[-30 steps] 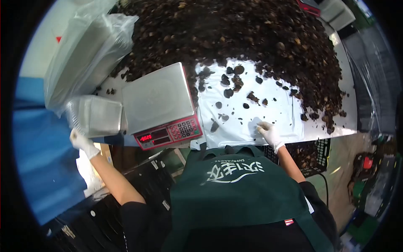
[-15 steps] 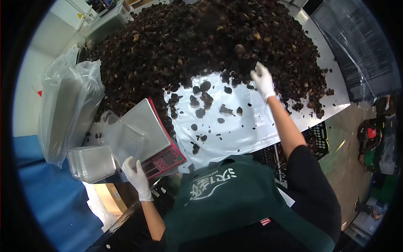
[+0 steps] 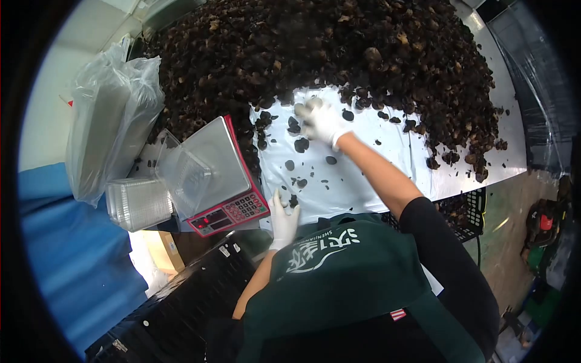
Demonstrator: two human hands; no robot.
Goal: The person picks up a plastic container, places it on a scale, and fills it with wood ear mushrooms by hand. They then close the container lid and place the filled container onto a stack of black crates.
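Note:
My left hand, in a white glove, is at the front edge of the white sheet, its thumb and finger apart beside a small dark piece. My gloved right hand is over the upper part of the sheet, blurred by motion, among loose dark fungus pieces; its fingertips are smeared. Behind it rises a big heap of dark fungus. To the left, a clear plastic container rests on the red scale, whose display is lit.
Stacked clear containers stand left of the scale, with bagged containers behind them. A blue cloth hangs at the left. Black crates are below the table's right edge, and a cardboard box is at lower left.
My right hand has moved left across the sheet from the heap's edge. My left hand has moved right, from beside the scale to the sheet's front edge. The view has shifted slightly.

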